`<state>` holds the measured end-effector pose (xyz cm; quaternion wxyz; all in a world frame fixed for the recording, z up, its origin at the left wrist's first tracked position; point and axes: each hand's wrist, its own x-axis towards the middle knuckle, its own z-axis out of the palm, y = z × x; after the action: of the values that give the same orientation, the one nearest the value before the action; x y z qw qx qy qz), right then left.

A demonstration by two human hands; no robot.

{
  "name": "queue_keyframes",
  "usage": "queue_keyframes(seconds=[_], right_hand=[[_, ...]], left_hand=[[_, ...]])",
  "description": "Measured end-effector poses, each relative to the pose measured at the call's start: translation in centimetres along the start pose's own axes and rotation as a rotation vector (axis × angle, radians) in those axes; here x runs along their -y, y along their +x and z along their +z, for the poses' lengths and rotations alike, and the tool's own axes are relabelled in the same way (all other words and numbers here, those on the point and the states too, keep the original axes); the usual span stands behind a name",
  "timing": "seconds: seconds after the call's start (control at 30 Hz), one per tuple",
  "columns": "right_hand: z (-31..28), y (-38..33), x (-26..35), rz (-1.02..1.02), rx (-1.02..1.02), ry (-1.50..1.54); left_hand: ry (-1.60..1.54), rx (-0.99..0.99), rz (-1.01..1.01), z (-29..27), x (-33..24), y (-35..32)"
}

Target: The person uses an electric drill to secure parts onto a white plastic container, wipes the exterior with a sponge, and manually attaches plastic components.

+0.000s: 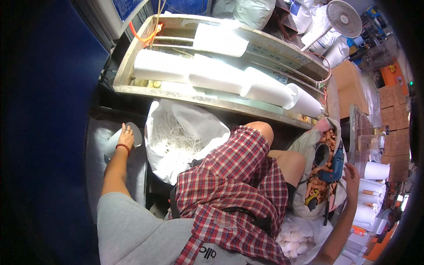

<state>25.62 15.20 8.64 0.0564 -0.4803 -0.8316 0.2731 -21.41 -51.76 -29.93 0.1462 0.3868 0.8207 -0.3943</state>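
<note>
On the left, my left hand grips a white, bucket-like plastic container lying tilted in a grey chute or tray. Its fingers lie over the container's side near the rim. At the right, my right hand is beside a blue power drill, with its fingers apart and nothing visible in them. The drill rests on a pale sack full of small orange-brown pieces. A dark round opening shows among these pieces.
Ahead, a long framed trough holds several white containers. A white bag with thin plastic scraps stands by my legs. Another bag with pale pieces lies lower right. A fan and stacked white containers are at the right.
</note>
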Motion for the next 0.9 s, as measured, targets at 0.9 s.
queue_keyframes(seconds=[0.9], right_hand=[[28.9,-12.0,20.2,-1.499,0.021,0.168]], left_hand=[[-2.912,-0.08,-0.321,-19.0,-3.8,-7.8]])
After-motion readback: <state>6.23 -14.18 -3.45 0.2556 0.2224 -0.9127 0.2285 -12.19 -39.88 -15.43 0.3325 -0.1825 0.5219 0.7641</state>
